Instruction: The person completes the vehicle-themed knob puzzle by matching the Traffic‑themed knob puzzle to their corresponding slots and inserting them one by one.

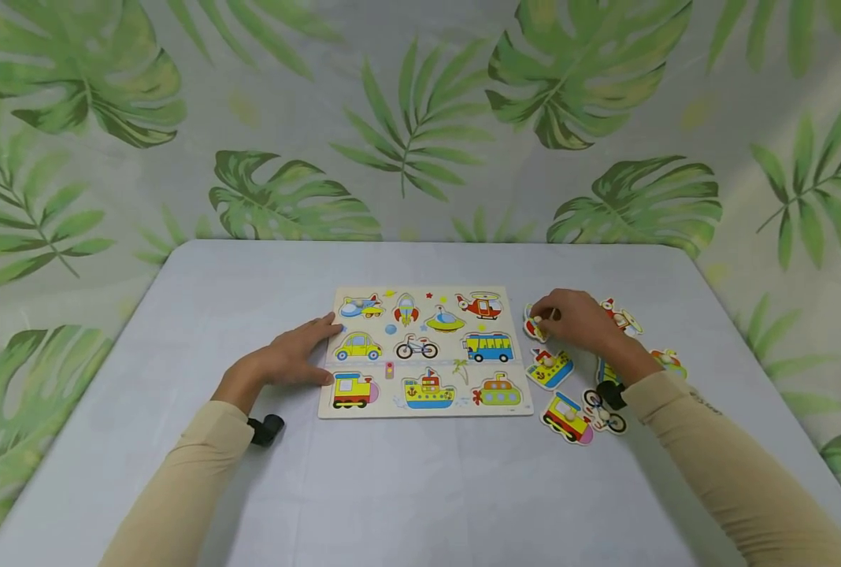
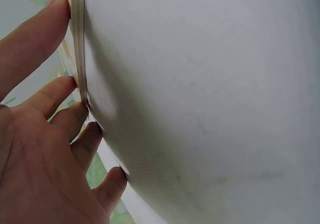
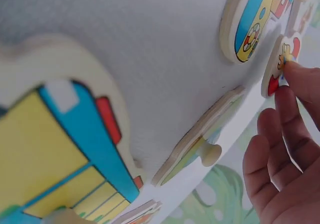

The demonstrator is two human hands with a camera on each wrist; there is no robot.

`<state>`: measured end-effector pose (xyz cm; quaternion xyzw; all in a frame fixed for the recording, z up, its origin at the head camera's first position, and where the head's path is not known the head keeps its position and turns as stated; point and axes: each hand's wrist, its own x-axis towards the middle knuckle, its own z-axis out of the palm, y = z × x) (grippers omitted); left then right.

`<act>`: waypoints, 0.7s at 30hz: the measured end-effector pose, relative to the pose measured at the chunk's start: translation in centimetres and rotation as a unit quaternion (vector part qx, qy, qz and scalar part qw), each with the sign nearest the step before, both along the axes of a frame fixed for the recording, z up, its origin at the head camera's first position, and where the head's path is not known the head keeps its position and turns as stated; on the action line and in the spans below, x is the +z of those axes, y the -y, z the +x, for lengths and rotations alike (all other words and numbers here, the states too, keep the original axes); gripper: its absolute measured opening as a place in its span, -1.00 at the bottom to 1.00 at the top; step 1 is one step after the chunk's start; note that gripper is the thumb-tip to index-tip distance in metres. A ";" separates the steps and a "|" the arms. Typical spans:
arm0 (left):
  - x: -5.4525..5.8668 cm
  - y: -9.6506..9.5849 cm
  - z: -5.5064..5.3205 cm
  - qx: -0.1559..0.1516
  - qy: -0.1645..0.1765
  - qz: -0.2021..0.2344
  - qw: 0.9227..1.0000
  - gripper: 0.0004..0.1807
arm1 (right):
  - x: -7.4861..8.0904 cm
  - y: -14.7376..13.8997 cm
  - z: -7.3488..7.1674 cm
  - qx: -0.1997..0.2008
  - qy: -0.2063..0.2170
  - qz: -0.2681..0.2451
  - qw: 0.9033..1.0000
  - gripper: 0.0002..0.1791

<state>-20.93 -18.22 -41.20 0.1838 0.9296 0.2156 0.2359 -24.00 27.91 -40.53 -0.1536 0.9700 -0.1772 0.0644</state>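
On the table lies a wooden peg puzzle board (image 1: 390, 402) printed with vehicles. My left hand (image 1: 289, 354) is at its left edge, fingers spread; in the left wrist view the fingertips (image 2: 62, 4) touch the board's side. Beyond the right edge, my right hand (image 1: 572, 319) pinches the knob of a small red and yellow rocket piece (image 3: 272, 77) between thumb and forefinger. Close below that hand lies a ship piece (image 1: 550, 370). A bus piece (image 3: 75, 144) shows large in the right wrist view; in the head view the right wrist partly covers it.
Nearer the front right lie a train piece (image 1: 565, 417) and a bicycle piece (image 1: 605, 413), edges overlapping. A helicopter piece (image 1: 622, 317) and an orange and green piece (image 1: 668, 362) lie past the right arm. A leaf-patterned cloth (image 1: 420, 118) hangs behind the table.
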 end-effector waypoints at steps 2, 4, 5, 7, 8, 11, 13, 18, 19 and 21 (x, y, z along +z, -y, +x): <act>0.0 0.0 0.1 -0.002 -0.005 -0.001 1.000 -0.04 | 0.0 0.1 0.1 0.006 0.000 -0.008 1.000 -0.77; -0.1 0.1 0.1 -0.002 -0.007 -0.001 1.000 -0.05 | 0.0 0.2 0.1 0.009 0.003 -0.010 1.000 -0.77; -0.1 0.1 0.1 -0.003 -0.007 -0.001 1.000 -0.05 | -0.1 0.2 0.1 0.008 0.004 -0.008 1.000 -0.77; -0.1 0.1 0.1 -0.004 -0.008 0.001 1.000 -0.05 | -0.1 0.2 0.0 0.008 0.006 -0.006 1.000 -0.77; -0.1 0.0 0.1 -0.004 -0.009 0.001 1.000 -0.05 | -0.2 0.2 0.0 0.008 0.006 -0.004 1.000 -0.78; -0.2 0.0 0.0 0.001 -0.004 0.001 1.000 -0.04 | -0.4 0.2 0.0 0.009 0.009 -0.007 1.000 -0.78; -0.3 0.0 0.0 0.002 -0.002 -0.002 1.000 -0.03 | -0.6 0.2 0.0 0.010 0.018 -0.013 1.000 -0.77; -0.4 0.0 0.0 0.003 -0.001 -0.010 1.000 -0.03 | -1.0 0.1 -0.1 0.004 0.040 -0.025 0.999 -0.76; -0.4 0.0 0.1 0.004 -0.001 -0.011 1.000 -0.03 | -1.0 0.0 -0.2 0.003 0.041 -0.026 0.999 -0.76; -0.3 0.1 0.1 0.004 -0.002 -0.012 1.000 -0.03 | -1.1 -0.1 -0.4 0.004 0.037 -0.030 0.999 -0.77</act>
